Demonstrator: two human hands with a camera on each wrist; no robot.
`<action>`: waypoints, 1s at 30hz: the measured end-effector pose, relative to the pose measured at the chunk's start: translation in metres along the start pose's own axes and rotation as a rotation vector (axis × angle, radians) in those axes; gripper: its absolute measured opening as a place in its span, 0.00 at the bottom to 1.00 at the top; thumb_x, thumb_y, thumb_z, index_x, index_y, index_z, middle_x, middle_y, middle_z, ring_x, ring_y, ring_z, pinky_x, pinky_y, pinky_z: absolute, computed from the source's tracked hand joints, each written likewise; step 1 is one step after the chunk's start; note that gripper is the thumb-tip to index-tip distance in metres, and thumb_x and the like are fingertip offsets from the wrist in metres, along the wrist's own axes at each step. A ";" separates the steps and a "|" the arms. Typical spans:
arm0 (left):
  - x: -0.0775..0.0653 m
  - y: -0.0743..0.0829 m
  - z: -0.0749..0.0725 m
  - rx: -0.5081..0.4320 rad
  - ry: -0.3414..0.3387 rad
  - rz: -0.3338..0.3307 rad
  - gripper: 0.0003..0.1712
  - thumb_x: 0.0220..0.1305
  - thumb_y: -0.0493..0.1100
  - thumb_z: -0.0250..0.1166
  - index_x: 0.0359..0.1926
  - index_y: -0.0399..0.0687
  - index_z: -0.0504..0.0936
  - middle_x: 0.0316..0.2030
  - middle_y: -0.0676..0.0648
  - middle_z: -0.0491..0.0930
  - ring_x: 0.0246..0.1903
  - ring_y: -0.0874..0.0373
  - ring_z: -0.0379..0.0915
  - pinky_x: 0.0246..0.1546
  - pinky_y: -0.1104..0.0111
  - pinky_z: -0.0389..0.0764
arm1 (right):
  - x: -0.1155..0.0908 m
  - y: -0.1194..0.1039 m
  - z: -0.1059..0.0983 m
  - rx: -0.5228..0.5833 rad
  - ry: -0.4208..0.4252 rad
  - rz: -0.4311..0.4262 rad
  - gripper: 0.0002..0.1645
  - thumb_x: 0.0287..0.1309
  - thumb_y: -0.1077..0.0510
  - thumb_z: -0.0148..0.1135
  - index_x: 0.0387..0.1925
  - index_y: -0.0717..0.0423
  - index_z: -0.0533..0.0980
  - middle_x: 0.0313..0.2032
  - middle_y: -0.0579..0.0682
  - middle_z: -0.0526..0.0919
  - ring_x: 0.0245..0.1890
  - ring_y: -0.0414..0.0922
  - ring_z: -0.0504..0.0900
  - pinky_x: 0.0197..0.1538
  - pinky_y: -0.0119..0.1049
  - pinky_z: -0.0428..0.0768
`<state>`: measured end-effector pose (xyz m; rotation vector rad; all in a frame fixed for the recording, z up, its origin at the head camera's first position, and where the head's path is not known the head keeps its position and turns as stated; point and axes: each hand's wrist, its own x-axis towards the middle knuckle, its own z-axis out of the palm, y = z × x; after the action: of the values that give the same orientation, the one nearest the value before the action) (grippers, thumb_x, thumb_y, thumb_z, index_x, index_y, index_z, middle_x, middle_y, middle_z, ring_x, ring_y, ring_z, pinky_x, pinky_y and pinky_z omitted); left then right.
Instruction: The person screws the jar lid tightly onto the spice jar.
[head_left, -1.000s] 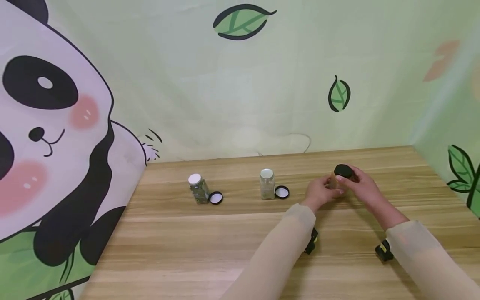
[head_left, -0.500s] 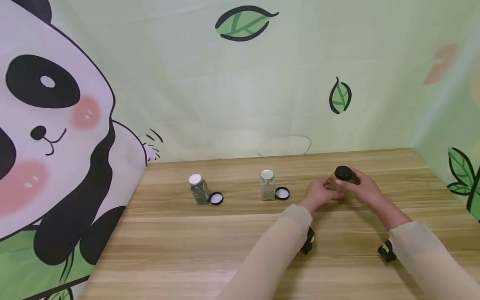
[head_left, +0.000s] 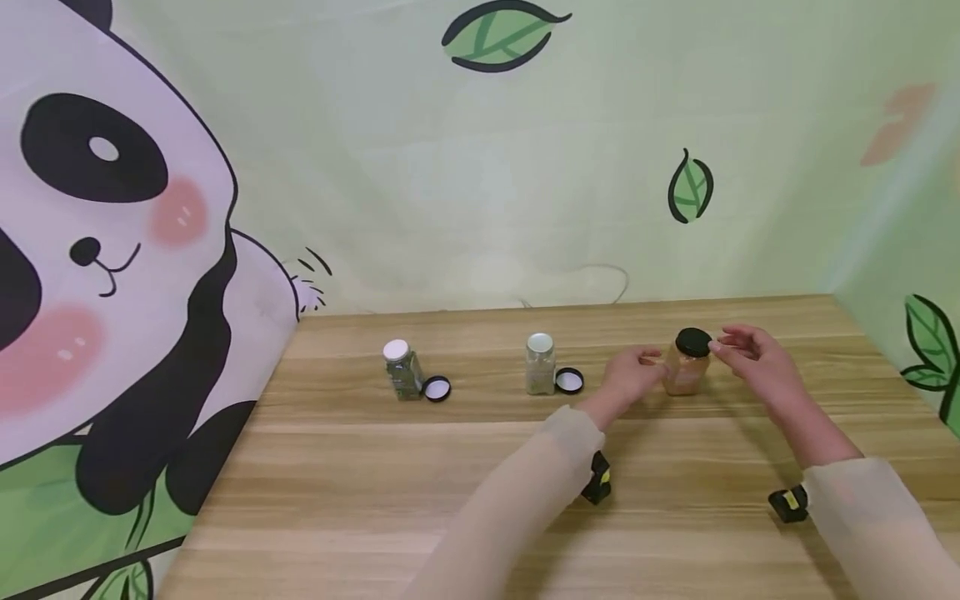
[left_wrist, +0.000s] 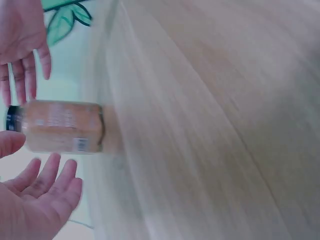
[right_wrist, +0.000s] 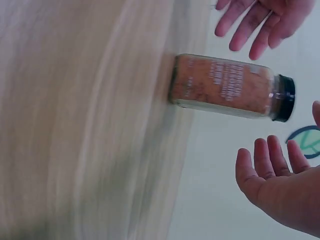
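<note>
A spice jar (head_left: pixel 686 374) of orange-brown powder stands upright on the table, its black lid (head_left: pixel 693 342) on top. White print shows on its side in the right wrist view, where the same jar (right_wrist: pixel 220 86) appears sideways. My left hand (head_left: pixel 630 375) is on the jar's left with fingers spread and relaxed; a small gap shows between them in the left wrist view. On the other side, my right hand (head_left: pixel 757 362) is held beside the lid, fingers loosely extended and apart from the jar in the right wrist view.
Left of the hands stand a clear jar (head_left: pixel 540 367) with pale contents and a jar (head_left: pixel 405 372) of dark green flakes, both with white tops. A black-rimmed lid (head_left: pixel 569 381) lies beside the first, another lid (head_left: pixel 437 388) beside the second. A printed cloth backdrop (head_left: pixel 420 167) rises behind.
Both hands have let go of the powder jar and drawn apart, the left one leftward, the right one rightward. The jar now stands free on the table with its lid on.
</note>
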<state>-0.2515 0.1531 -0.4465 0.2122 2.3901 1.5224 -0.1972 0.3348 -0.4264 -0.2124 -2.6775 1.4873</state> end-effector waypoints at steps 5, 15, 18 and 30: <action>-0.014 0.003 -0.011 0.011 -0.046 0.063 0.14 0.67 0.41 0.65 0.51 0.45 0.87 0.42 0.45 0.88 0.30 0.65 0.72 0.30 0.76 0.70 | -0.010 -0.002 -0.001 0.020 0.019 0.007 0.40 0.77 0.43 0.52 0.72 0.71 0.59 0.59 0.58 0.73 0.39 0.15 0.67 0.41 0.12 0.75; -0.040 0.000 -0.027 0.068 -0.169 0.164 0.15 0.70 0.42 0.63 0.53 0.45 0.87 0.45 0.45 0.89 0.34 0.69 0.76 0.34 0.81 0.73 | -0.034 -0.015 0.011 -0.063 0.047 -0.071 0.32 0.75 0.46 0.55 0.64 0.70 0.70 0.49 0.48 0.81 0.38 0.15 0.67 0.40 0.13 0.72; -0.049 -0.003 -0.029 0.060 -0.205 0.207 0.16 0.70 0.41 0.63 0.55 0.42 0.86 0.46 0.43 0.90 0.35 0.69 0.77 0.34 0.81 0.74 | -0.041 -0.020 0.015 -0.074 0.047 -0.084 0.30 0.75 0.46 0.56 0.62 0.68 0.72 0.47 0.42 0.81 0.39 0.16 0.68 0.40 0.15 0.72; -0.080 -0.012 -0.046 0.058 -0.214 0.284 0.17 0.72 0.43 0.62 0.55 0.40 0.84 0.48 0.42 0.89 0.43 0.65 0.82 0.42 0.81 0.78 | -0.070 -0.028 0.028 -0.078 -0.025 -0.106 0.24 0.75 0.50 0.57 0.58 0.67 0.75 0.39 0.27 0.77 0.38 0.19 0.72 0.39 0.23 0.76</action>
<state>-0.1902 0.0854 -0.4255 0.7172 2.3076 1.4590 -0.1344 0.2856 -0.4173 -0.0550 -2.7224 1.3665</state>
